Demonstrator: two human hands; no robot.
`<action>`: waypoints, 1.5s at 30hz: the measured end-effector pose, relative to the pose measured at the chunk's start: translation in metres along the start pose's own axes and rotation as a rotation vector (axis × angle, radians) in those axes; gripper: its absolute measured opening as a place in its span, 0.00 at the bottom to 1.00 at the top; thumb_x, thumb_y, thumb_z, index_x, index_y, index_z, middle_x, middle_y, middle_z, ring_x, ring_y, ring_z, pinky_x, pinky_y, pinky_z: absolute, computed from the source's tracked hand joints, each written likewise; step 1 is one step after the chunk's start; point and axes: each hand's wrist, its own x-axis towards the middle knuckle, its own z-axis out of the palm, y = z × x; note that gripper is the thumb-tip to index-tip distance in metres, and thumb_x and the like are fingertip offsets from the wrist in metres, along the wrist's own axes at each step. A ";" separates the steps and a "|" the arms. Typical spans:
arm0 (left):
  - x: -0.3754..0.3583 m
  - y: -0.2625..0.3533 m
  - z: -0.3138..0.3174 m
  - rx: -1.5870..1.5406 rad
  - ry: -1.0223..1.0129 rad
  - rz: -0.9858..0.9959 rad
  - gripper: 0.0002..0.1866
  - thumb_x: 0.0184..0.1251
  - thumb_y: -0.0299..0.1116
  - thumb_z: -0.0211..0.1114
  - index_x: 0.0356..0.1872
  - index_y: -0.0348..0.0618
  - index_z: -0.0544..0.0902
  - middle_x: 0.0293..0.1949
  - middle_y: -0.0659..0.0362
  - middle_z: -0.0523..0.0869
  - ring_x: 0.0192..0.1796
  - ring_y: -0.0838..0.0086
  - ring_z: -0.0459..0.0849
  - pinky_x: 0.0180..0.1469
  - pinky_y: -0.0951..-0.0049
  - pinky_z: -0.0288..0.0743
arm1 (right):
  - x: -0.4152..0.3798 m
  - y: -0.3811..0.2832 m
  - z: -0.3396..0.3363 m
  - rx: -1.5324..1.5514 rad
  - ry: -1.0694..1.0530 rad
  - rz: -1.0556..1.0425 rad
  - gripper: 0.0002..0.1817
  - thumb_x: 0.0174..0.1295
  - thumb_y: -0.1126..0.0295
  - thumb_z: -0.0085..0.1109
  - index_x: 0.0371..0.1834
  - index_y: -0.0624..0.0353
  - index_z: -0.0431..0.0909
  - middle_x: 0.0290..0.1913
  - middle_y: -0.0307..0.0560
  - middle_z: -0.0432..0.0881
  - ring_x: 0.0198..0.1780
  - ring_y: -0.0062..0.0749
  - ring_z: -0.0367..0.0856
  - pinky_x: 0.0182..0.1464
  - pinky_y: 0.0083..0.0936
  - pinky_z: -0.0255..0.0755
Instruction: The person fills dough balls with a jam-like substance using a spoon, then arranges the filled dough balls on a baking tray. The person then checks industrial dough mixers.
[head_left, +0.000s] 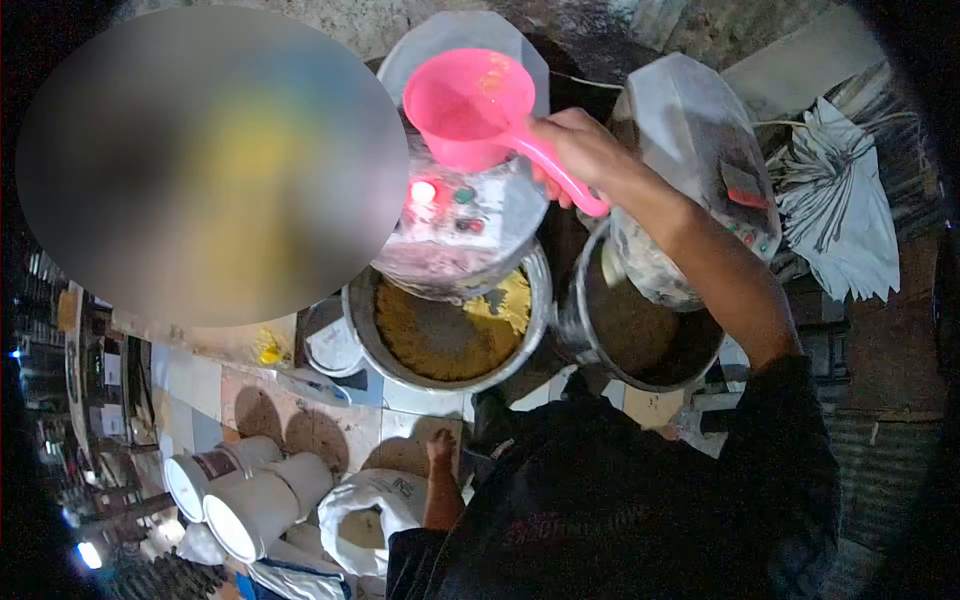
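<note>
My right hand (572, 155) is wrapped round the handle of a pink plastic dipper (470, 105), raised in front of a mixing machine (440, 225). Below the dipper is a round metal bowl (545, 300), whose inside holds a yellowish-brown crumbly mass with a paler yellow patch at the right. My left hand (440, 447) hangs low with its fingers curled in, and nothing shows in it. Beside that hand stands an open white sack (345, 505) with pale contents.
A second machine (670, 200) stands over another metal bowl (583, 335) at the right. White buckets (240, 515) are on the tiled floor at the lower left. A crumpled white sheet (840, 205) hangs at the right. A blurred oval covers the upper left.
</note>
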 end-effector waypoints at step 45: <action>-0.148 -0.081 0.162 0.204 0.029 -0.056 0.18 0.64 0.40 0.64 0.47 0.36 0.84 0.42 0.53 0.86 0.42 0.64 0.83 0.42 0.65 0.75 | -0.293 0.455 -0.088 -0.232 -0.063 -0.119 0.15 0.66 0.65 0.46 0.41 0.67 0.77 0.27 0.61 0.79 0.29 0.57 0.79 0.33 0.49 0.72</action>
